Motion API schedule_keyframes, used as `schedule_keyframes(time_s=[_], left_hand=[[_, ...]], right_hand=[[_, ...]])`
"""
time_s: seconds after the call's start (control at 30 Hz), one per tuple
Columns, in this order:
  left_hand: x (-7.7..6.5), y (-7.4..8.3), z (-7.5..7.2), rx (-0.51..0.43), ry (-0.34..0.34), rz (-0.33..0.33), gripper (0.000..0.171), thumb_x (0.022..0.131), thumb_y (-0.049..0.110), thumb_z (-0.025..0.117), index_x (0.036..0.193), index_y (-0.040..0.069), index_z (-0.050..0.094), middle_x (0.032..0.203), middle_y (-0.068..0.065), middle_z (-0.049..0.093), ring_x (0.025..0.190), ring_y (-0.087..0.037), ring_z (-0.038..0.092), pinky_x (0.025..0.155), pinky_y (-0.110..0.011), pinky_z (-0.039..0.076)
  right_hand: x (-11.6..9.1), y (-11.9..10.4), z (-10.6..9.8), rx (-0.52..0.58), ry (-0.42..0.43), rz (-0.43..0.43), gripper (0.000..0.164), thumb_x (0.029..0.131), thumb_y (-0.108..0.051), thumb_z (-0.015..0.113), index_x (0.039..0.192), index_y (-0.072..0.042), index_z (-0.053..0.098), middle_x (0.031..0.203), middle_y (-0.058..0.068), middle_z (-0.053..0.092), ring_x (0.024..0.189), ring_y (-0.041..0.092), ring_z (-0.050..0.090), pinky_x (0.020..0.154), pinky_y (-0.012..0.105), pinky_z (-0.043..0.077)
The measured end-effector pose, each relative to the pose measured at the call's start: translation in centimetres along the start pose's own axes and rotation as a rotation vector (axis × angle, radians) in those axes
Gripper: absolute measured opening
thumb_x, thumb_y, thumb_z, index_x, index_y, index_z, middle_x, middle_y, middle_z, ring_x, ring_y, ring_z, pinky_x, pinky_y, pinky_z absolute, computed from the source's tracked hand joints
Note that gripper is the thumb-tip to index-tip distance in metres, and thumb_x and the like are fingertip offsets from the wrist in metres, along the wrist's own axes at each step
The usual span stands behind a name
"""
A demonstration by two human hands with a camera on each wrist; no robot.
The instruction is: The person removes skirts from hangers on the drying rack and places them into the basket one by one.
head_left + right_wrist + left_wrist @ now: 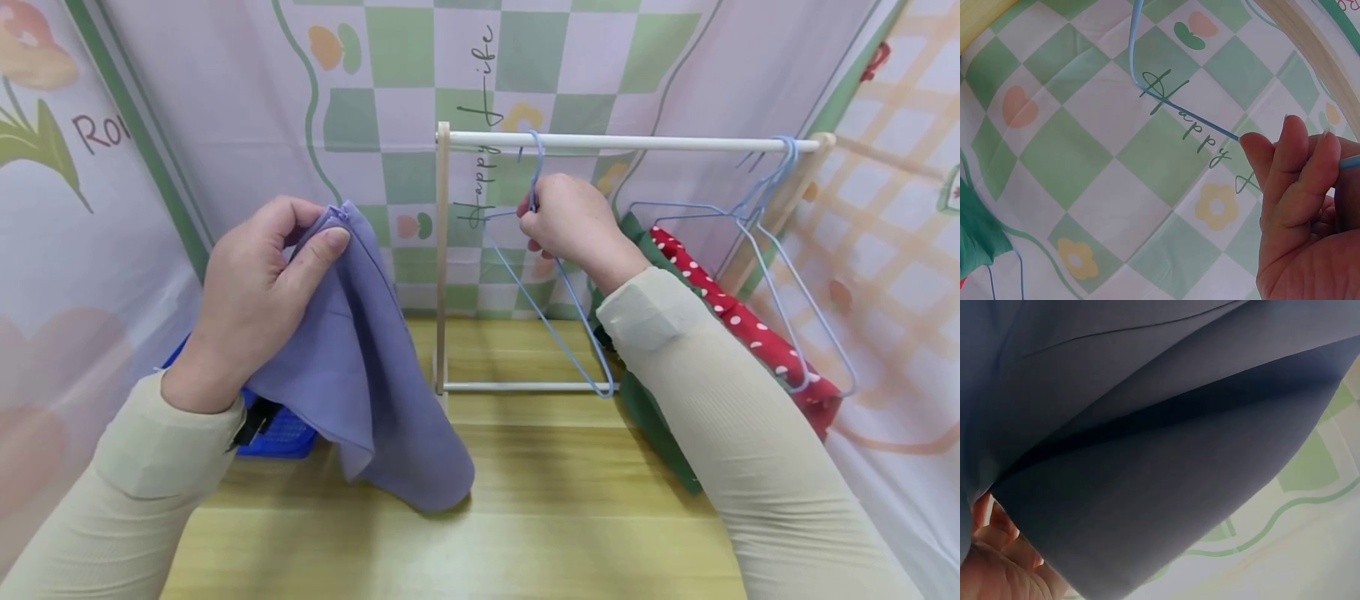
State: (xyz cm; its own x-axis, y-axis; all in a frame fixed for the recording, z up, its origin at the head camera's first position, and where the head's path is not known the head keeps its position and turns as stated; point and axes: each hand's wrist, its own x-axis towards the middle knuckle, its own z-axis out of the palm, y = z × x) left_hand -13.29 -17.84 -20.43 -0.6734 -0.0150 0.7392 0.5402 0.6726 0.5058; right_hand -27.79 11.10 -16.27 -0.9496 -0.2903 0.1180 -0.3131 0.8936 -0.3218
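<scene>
My left hand [251,292] pinches the top edge of a lavender cloth garment [382,375] between thumb and fingers; it hangs down over the table in loose folds. In the left wrist view the garment [1166,475] fills most of the picture, and part of the hand [1007,562] shows at the lower left. With curled fingers my right hand [577,221] grips a light blue wire hanger [536,308] near its neck. The hanger's hook is at the white rail [637,143]. In the right wrist view the fingers hold the blue wire [1204,119].
A small rack with wooden posts [442,250] stands on the wood-grain table [480,550]. More blue hangers [757,208] hang at its right end, beside a red polka-dot cloth [750,333] and a green cloth [652,425]. A blue basket [285,437] is partly hidden behind the left arm.
</scene>
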Motion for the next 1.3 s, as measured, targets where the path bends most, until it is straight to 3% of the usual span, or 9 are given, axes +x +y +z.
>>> schedule_keyframes(time_s=[0.2,0.4,0.47,0.6,0.73,0.8,0.93,1.07,1.3], left_hand=[[0.27,-0.27,0.07,0.004,-0.028,0.074,0.019,0.103,0.015,0.068,0.103,-0.004,0.064,0.1,-0.014,0.063,0.088,-0.015,0.049,0.079,-0.027,0.035],[0.51,-0.48,0.17,-0.043,-0.072,0.098,0.02,0.104,0.011,0.064,0.1,-0.007,0.056,0.125,-0.018,0.068,0.134,-0.023,0.058,0.086,-0.028,0.036],[0.48,-0.48,0.12,-0.059,-0.109,0.091,0.022,0.106,0.013,0.061,0.101,-0.006,0.053,0.131,-0.017,0.069,0.135,-0.023,0.059,0.08,-0.026,0.035],[0.22,-0.5,-0.05,-0.056,-0.153,0.072,0.025,0.108,0.019,0.058,0.106,-0.005,0.051,0.13,-0.014,0.072,0.103,-0.02,0.069,0.07,-0.025,0.033],[0.17,-0.59,-0.08,-0.028,-0.149,0.076,0.031,0.109,0.025,0.056,0.109,-0.006,0.053,0.094,-0.01,0.066,0.075,-0.015,0.051,0.066,-0.025,0.034],[0.19,-0.61,-0.07,-0.017,-0.144,0.078,0.033,0.109,0.027,0.057,0.111,-0.005,0.054,0.086,-0.008,0.055,0.074,-0.014,0.047,0.067,-0.025,0.035],[0.21,-0.56,-0.09,0.013,-0.135,0.075,0.033,0.108,0.029,0.059,0.11,-0.003,0.057,0.087,-0.007,0.055,0.074,-0.015,0.046,0.068,-0.026,0.035],[0.27,-0.47,-0.12,0.114,-0.114,0.087,0.033,0.106,0.03,0.062,0.109,-0.002,0.06,0.085,-0.009,0.055,0.073,-0.019,0.046,0.069,-0.031,0.034],[0.63,-0.44,-0.35,0.323,-0.066,0.184,0.029,0.104,0.028,0.066,0.109,-0.001,0.061,0.083,-0.011,0.057,0.071,-0.027,0.053,0.064,-0.041,0.041]], right_hand=[[-0.01,-0.11,-0.01,-0.001,-0.008,-0.002,0.025,0.102,-0.014,0.051,0.116,-0.005,0.07,0.094,0.013,0.078,0.071,0.023,0.076,0.086,0.043,0.053],[0.06,-0.08,0.06,0.002,-0.003,0.0,0.025,0.102,-0.014,0.051,0.116,-0.005,0.07,0.09,0.011,0.077,0.07,0.022,0.075,0.085,0.042,0.054],[0.07,-0.08,0.09,0.004,0.0,0.001,0.024,0.102,-0.014,0.051,0.115,-0.006,0.07,0.088,0.01,0.077,0.068,0.021,0.075,0.085,0.041,0.054],[0.09,0.01,0.11,0.002,0.005,0.004,0.024,0.102,-0.014,0.051,0.115,-0.006,0.07,0.087,0.009,0.077,0.065,0.018,0.073,0.086,0.042,0.053],[0.01,0.1,0.11,0.001,0.003,0.009,0.025,0.102,-0.013,0.051,0.116,-0.005,0.07,0.087,0.009,0.077,0.065,0.018,0.073,0.086,0.042,0.054],[-0.03,0.12,0.14,0.004,0.002,0.01,0.025,0.102,-0.013,0.051,0.116,-0.005,0.07,0.087,0.009,0.077,0.065,0.019,0.074,0.086,0.042,0.054],[-0.04,0.09,0.19,0.003,0.0,0.011,0.026,0.102,-0.013,0.051,0.117,-0.005,0.069,0.088,0.01,0.077,0.068,0.021,0.075,0.086,0.042,0.053],[-0.04,0.05,0.18,0.004,0.0,0.014,0.025,0.102,-0.013,0.051,0.117,-0.005,0.069,0.088,0.01,0.077,0.068,0.02,0.075,0.086,0.042,0.053],[0.02,-0.03,0.11,0.002,0.0,0.007,0.025,0.102,-0.013,0.051,0.117,-0.005,0.069,0.089,0.01,0.077,0.065,0.018,0.074,0.086,0.043,0.053]])
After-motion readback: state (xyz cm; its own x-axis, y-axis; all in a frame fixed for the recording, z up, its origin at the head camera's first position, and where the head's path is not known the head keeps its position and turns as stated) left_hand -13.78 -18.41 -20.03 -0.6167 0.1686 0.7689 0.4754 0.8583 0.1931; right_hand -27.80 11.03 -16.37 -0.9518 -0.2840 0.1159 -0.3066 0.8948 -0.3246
